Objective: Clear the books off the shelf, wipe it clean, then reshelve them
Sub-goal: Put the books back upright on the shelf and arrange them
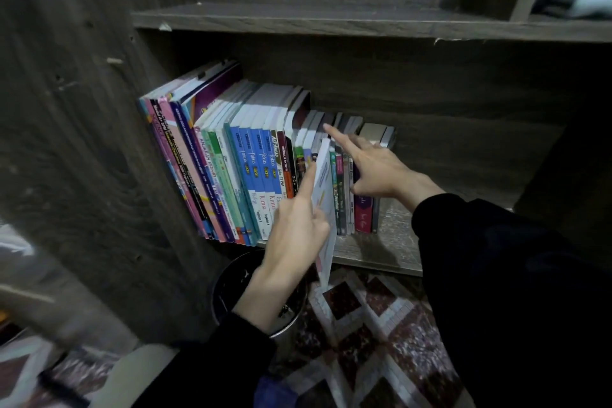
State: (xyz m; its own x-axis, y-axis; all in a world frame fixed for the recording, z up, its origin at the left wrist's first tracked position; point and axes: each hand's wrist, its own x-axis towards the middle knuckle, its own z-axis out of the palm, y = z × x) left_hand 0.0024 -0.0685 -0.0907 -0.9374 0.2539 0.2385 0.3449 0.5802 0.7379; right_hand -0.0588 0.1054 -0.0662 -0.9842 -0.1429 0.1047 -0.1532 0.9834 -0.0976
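A row of upright books (pixel 251 162) fills the left half of the lower shelf (pixel 394 238) of a dark wooden bookcase. My left hand (pixel 293 232) pinches a thin white booklet (pixel 326 195) that sticks halfway out of the row, tilted, its lower corner hanging past the shelf edge. My right hand (pixel 374 166) rests on the small books (pixel 359 209) at the right end of the row, index finger stretched over their tops, thumb curled against a dark red spine. One thick book (pixel 377 134) lies at the back right.
The upper shelf board (pixel 331 21) juts out above. A round dark bin (pixel 231 285) stands on the floor under my left wrist. A patterned red and white rug (pixel 371 325) covers the floor. The bookcase side panel (pixel 99 142) rises at left.
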